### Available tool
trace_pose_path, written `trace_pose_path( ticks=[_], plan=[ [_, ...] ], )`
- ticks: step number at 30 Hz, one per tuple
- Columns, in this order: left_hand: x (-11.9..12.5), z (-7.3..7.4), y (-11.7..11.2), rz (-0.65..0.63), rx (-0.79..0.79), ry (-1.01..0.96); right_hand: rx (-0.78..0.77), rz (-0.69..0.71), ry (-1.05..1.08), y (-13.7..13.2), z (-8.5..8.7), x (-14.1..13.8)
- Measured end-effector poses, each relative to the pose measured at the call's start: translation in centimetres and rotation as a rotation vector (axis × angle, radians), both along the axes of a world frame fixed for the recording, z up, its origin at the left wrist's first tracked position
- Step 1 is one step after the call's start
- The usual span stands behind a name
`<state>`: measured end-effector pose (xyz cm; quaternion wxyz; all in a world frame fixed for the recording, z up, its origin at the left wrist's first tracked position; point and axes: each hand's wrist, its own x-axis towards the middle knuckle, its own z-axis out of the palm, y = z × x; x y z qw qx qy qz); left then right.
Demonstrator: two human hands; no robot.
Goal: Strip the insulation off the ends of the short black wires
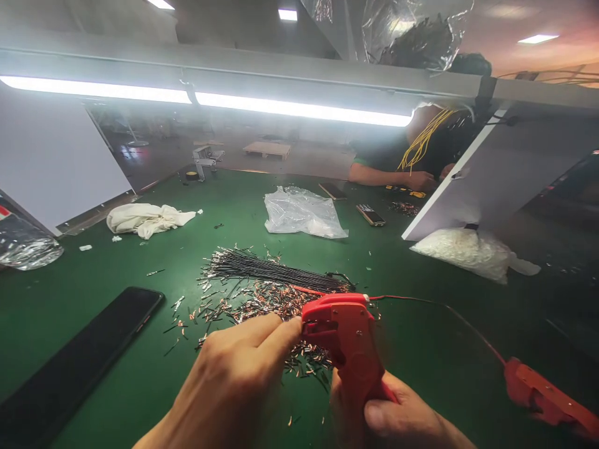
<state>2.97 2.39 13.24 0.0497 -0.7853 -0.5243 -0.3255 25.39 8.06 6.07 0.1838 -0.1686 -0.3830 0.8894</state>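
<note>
My right hand (407, 408) is wrapped round the handle of a red wire stripper (358, 349), held upright with its jaws to the left. My left hand (243, 355) is closed in a pinch, fingertips right at those jaws; whatever is between the fingers is hidden. Just beyond the hands lies a bundle of black wires (276, 269) with bare ends toward the left. Beneath and around it spreads a heap of copper and black wire scraps (266, 302). A thin red wire (421, 300) runs from behind the stripper toward a second red tool (545, 396) at the right.
A black phone (88, 355) lies at left on the green table (187, 411). Further back are a white cloth (147, 219), a clear plastic bag (304, 212), a keypad phone (370, 215) and a filled bag (468, 249). A co-worker's arm (388, 176) rests across the table.
</note>
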Motion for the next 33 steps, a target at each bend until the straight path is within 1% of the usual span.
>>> trace_pose_path(
  ticks=[3, 5, 9, 12, 14, 17, 23, 27, 30, 33],
  plan=[
    [-0.2, 0.0, 0.0, 0.021, -0.098, -0.012, -0.011, -0.016, 0.041, -0.2, -0.1, -0.2],
    [-0.4, -0.2, 0.1, 0.051, -0.098, -0.003, -0.027, 0.002, 0.082, -0.3, -0.3, -0.2],
    [-0.6, -0.6, 0.5, 0.195, 0.090, 0.046, -0.016, 0.013, 0.159, -0.4, -1.3, -0.4],
    [-0.4, -0.2, 0.7, 0.271, 0.171, 0.008, -0.056, -0.011, 0.225, -0.3, -1.8, -0.7],
    [0.0, 0.4, 0.8, 0.265, 0.192, -0.054, -0.079, -0.013, 0.281, -0.3, -1.9, -0.9],
    [0.6, 1.0, 0.7, 0.221, 0.188, -0.107, -0.105, -0.003, 0.333, -0.4, -2.0, -1.0],
    [1.1, 1.7, 0.1, 0.214, 0.211, -0.118, -0.140, -0.027, 0.289, -0.6, -2.1, -0.4],
    [0.8, 1.9, -0.7, 0.195, 0.153, -0.100, -0.100, -0.013, 0.309, -0.7, -2.2, -0.3],
    [0.6, 2.0, -1.3, 0.150, 0.109, -0.096, -0.067, 0.032, 0.247, -0.6, -2.2, -0.3],
    [0.6, 2.3, -1.4, 0.108, 0.044, -0.126, -0.065, 0.100, 0.175, -0.2, -2.1, -0.1]
  ],
)
